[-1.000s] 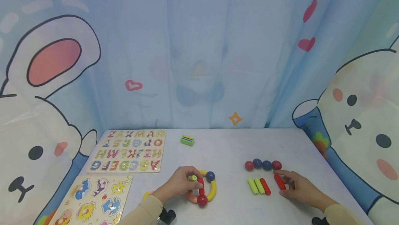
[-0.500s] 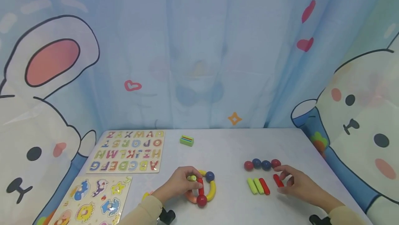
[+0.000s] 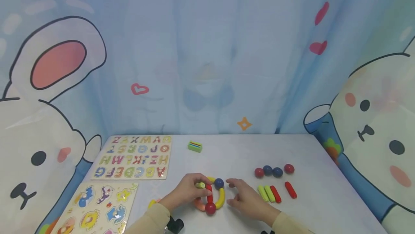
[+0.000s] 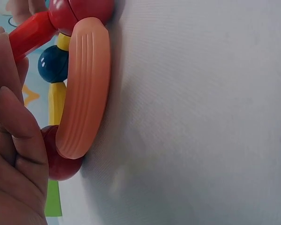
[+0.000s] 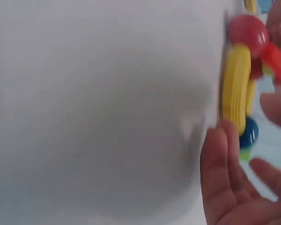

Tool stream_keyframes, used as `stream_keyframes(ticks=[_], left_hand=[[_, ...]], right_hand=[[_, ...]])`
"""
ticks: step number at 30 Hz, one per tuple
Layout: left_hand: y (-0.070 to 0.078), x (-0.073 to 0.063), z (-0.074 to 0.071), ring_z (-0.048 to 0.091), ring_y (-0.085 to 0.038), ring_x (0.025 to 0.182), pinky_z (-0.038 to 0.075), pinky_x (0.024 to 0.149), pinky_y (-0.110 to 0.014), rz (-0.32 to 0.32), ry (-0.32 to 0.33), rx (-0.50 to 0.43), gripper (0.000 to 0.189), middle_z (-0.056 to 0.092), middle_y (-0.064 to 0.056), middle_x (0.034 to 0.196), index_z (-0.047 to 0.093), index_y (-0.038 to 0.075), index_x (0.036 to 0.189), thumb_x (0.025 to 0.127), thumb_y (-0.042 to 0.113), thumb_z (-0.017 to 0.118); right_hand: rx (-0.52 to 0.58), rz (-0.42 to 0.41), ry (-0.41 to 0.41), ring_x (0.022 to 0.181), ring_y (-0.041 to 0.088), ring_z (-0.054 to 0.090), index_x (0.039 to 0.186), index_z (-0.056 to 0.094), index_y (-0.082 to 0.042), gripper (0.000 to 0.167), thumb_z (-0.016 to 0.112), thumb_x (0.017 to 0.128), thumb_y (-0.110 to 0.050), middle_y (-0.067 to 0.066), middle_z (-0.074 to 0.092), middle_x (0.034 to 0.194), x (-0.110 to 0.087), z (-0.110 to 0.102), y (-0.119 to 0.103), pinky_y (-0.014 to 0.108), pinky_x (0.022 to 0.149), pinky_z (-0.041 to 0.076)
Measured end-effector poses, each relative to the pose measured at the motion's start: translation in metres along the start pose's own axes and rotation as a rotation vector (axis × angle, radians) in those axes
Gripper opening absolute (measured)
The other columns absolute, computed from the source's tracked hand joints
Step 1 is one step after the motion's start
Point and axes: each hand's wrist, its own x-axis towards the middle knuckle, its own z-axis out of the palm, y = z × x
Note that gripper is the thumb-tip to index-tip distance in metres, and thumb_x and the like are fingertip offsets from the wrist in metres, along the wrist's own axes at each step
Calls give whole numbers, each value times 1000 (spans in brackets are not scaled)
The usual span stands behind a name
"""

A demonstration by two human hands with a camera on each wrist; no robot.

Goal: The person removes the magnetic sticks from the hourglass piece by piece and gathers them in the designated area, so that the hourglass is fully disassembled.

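Observation:
My left hand (image 3: 186, 190) pinches a straight red stick (image 3: 209, 193) standing on a red ball (image 3: 210, 208). A lime-green stick (image 3: 200, 185) also sits among its fingers. Below, a ring of magnetic building pieces lies on the table, with a curved yellow stick (image 3: 221, 198), a blue ball (image 3: 219, 183) and a curved orange stick (image 4: 86, 89); the left hand hides part of it. My right hand (image 3: 246, 199) is beside the ring's right side, fingers spread and holding nothing. In the right wrist view, its fingertips (image 5: 227, 131) are right at the yellow stick's end.
To the right lie red and blue balls (image 3: 267, 170), two lime sticks (image 3: 266, 193) and red sticks (image 3: 290, 190). A letter puzzle board (image 3: 131, 157) and a sea-animal board (image 3: 97, 208) occupy the left. A green striped block (image 3: 195, 146) stands farther back.
My right hand has left the red stick on the table at right and moved left to the ring. The rightmost red ball now sits slightly apart from its row. My left hand stays put.

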Motion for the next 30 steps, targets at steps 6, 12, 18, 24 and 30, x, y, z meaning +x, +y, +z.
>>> stream_keyframes(ticks=[6,12,18,24,30], left_hand=[[-1,-1,-2,57,-14,59,49,55,-25,6,-7,-14,23,65,4,104,74,14,105,83,14,82],[-2,-5,-6,57,-13,59,49,54,-23,23,-3,-13,22,65,4,106,74,15,104,83,14,81],[-1,-8,-9,56,-13,57,49,54,-24,20,-16,-15,25,65,3,106,74,13,107,83,12,80],[-1,-9,-13,65,-24,83,52,57,-28,0,-29,-10,25,66,2,115,74,16,106,82,11,80],[0,-10,-17,58,-31,118,55,61,-29,-11,-69,-37,24,66,-2,123,73,20,104,83,11,79]], right_hand=[[-21,-18,12,77,14,51,143,45,-3,67,77,86,-18,9,57,122,11,18,-8,29,68,50],[-25,11,51,93,18,59,143,46,-5,68,79,85,-20,9,60,121,22,26,-16,47,86,54],[-13,62,97,89,17,59,140,49,-7,64,79,84,-16,8,61,118,34,31,-24,46,85,55],[-12,2,68,90,17,59,140,50,-8,60,76,86,-12,7,62,121,43,29,-20,46,85,54],[-34,-43,66,78,12,54,136,54,-10,54,74,86,-11,6,62,123,42,22,-17,33,72,51]])
